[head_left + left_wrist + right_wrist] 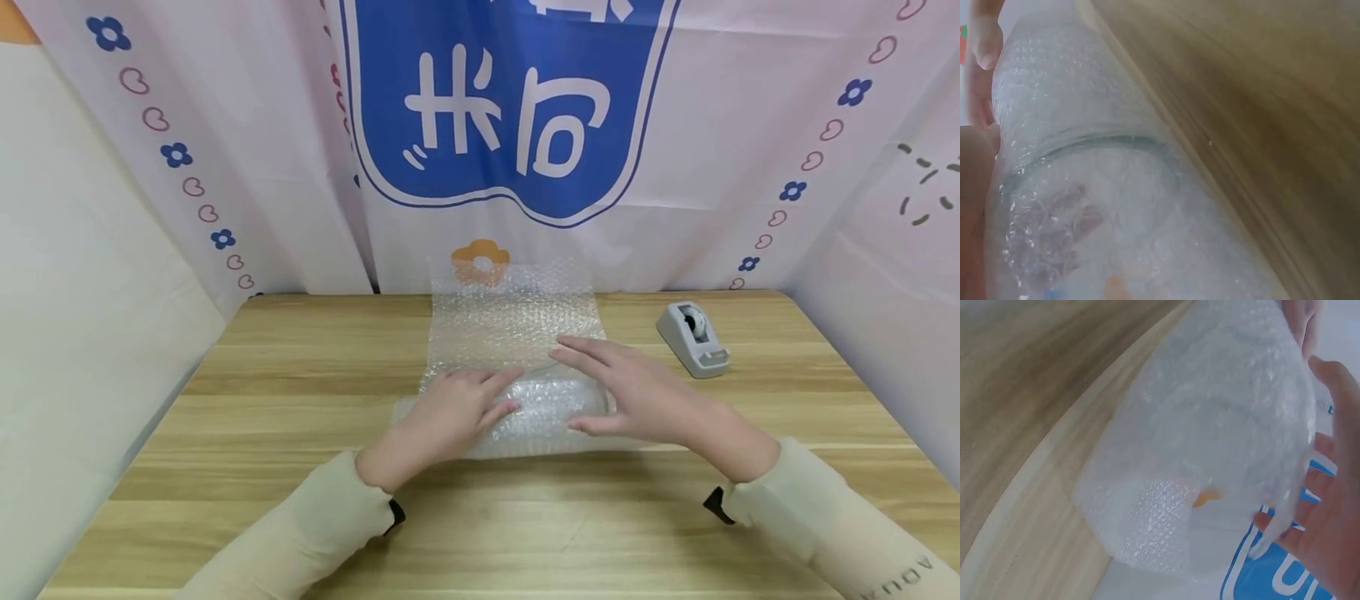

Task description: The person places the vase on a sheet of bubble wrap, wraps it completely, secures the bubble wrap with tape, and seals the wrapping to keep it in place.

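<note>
A sheet of clear bubble wrap [510, 325] lies on the wooden table, its far end against the back curtain. Its near part is rolled into a bundle [551, 412]. Through the layers, the left wrist view shows a curved greenish transparent rim [1116, 140]; the kind of object inside cannot be told. My left hand [448, 410] rests on the bundle's left part, fingers extended. At the right end my right hand [645, 395] spreads its fingers and thumb around the bundle. In the right wrist view the wrap [1210, 412] flares out loosely beside that hand's fingers.
A grey tape dispenser [693, 340] with a roll of tape stands on the table [300, 358], to the right of the wrap. Behind the table hangs a white printed curtain [697, 150] with a blue emblem. Pale walls flank both sides.
</note>
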Available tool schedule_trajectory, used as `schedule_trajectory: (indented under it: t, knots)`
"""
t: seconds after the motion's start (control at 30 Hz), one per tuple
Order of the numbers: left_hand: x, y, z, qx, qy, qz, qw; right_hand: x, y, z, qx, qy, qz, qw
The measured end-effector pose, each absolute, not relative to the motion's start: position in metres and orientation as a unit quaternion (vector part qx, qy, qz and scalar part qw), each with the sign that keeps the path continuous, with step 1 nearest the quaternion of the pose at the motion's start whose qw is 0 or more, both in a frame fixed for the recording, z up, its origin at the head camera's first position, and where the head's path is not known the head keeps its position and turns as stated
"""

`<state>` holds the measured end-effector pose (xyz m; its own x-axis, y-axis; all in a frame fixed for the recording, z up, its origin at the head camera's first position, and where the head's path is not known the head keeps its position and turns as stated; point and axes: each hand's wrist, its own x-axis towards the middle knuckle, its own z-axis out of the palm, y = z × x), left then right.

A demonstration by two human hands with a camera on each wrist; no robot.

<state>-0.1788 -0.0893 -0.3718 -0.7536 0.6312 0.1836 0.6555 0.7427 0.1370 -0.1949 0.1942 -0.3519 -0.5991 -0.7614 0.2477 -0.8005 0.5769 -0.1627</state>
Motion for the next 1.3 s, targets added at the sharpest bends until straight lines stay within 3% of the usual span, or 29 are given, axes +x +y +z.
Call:
schedule_trajectory:
  t: [0.1, 0.2, 0.7, 0.9, 1.07, 1.3]
  knots:
    - [-0.184, -0.091, -0.371, -0.356, -0.927, -0.099, 0.062, -0.189, 0.188, -0.355, 0.474, -0.865, 0.099, 0.128]
    - [-0.189, -0.092, -0.371, -0.364, -0.924, -0.102, 0.055, -0.185, 0.181, -0.363, 0.479, -0.863, 0.062, 0.147]
    - [-0.197, -0.093, -0.364, -0.341, -0.931, -0.128, -0.037, -0.190, 0.174, -0.380, 0.435, -0.888, 0.070, 0.132]
    - [-0.200, -0.093, -0.363, -0.335, -0.931, -0.139, -0.044, -0.194, 0.173, -0.380, 0.441, -0.884, 0.090, 0.129]
    - [-0.201, -0.094, -0.362, -0.337, -0.929, -0.153, -0.021, -0.199, 0.173, -0.380, 0.448, -0.879, 0.099, 0.126]
    - [-0.198, -0.095, -0.359, -0.373, -0.915, -0.127, 0.085, -0.204, 0.175, -0.377, 0.445, -0.882, 0.106, 0.110]
